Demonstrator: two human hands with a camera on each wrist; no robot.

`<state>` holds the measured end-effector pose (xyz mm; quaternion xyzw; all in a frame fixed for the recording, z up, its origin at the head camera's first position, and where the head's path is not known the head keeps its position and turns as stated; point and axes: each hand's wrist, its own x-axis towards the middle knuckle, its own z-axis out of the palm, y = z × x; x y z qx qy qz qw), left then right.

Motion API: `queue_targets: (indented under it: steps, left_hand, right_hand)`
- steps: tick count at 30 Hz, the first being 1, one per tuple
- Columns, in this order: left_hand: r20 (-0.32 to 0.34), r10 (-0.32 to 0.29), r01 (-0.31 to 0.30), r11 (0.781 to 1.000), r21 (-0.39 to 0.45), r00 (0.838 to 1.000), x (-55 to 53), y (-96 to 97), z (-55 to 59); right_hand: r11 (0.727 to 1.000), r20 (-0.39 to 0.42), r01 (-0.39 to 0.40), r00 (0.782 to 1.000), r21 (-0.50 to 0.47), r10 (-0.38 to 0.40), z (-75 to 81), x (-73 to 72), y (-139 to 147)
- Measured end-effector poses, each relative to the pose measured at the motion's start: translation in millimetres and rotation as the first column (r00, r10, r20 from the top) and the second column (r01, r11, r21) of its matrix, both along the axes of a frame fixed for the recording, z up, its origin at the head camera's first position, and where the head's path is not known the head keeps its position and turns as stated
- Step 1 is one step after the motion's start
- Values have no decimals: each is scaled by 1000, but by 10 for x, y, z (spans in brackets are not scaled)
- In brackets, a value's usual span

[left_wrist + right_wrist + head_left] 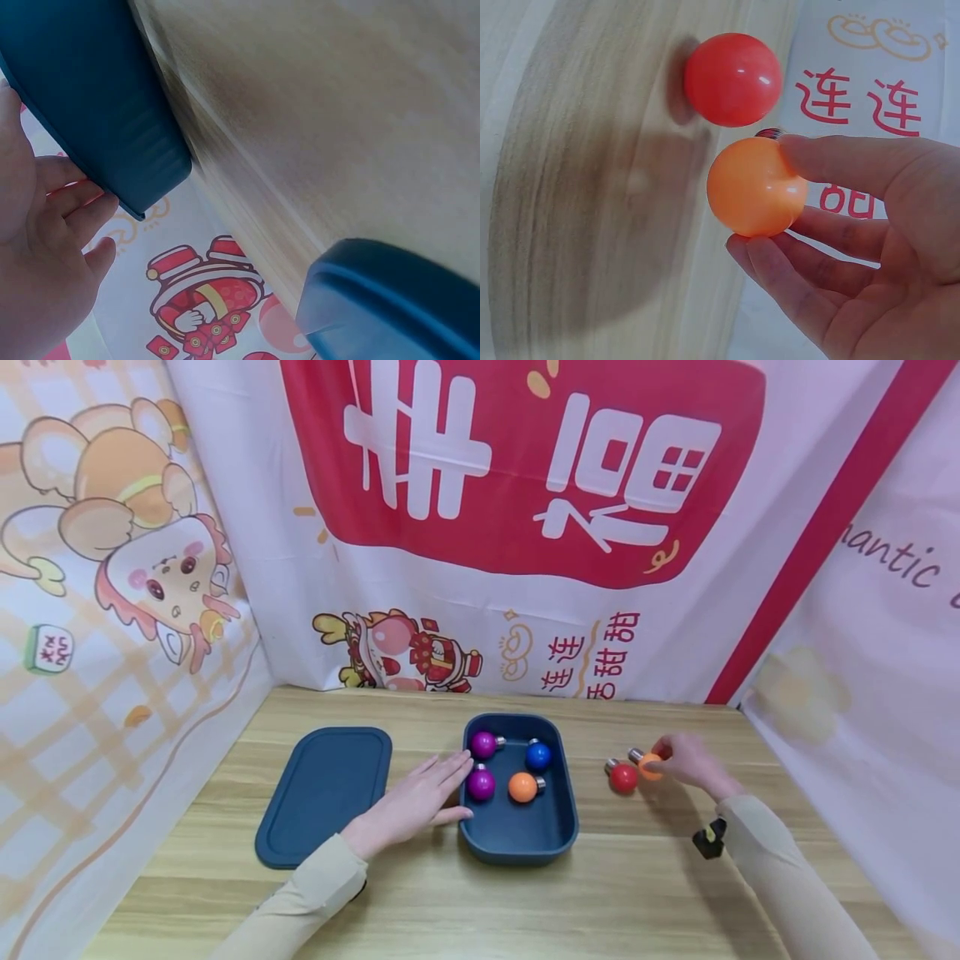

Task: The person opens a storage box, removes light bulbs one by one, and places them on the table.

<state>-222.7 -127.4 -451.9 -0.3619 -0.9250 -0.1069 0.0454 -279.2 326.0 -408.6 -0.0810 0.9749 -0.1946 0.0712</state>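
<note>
My right hand [693,766] pinches an orange light bulb [649,767] between thumb and fingertips; in the right wrist view its round orange globe [750,191] faces the camera, and the thumb partly covers the metal base. Right beside it on the table lies a red bulb [622,778]. With fingers extended, my left hand [416,797] touches the left rim of a dark blue box [517,857]. Inside the box are two purple bulbs, one at the back [483,744] and one nearer [481,785], plus a blue bulb [537,757] and another orange bulb [522,787].
A flat dark blue lid [326,793] lies on the wooden table [615,893] left of the box. Printed cloth walls [510,560] close off the back and both sides. A small black object [708,839] shows at the right wrist.
</note>
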Motion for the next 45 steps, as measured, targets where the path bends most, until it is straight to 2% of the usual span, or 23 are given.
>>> queue_targets:
  steps: [13, 20, 32, 45]
  left_hand:
    - [-4, -6, 6, 1000, 6, 1000, 6, -2, 3]
    - [2, -1, 1, 1000, 3, 1000, -3, 1, -6]
    - [14, -1, 1, 1000, 2, 1000, 2, 5, 27]
    - [-14, -7, 7, 1000, -1, 1000, -12, 4, 7]
  right_hand:
    - [1000, 37, 2, 999, 19, -2, -120, -31, 46]
    - [1000, 75, 16, 997, 3, -16, -126, -16, 28]
    - [1000, 67, 5, 998, 22, -7, -123, -2, 31]
    - [1000, 79, 1, 997, 24, -2, -79, 13, 85]
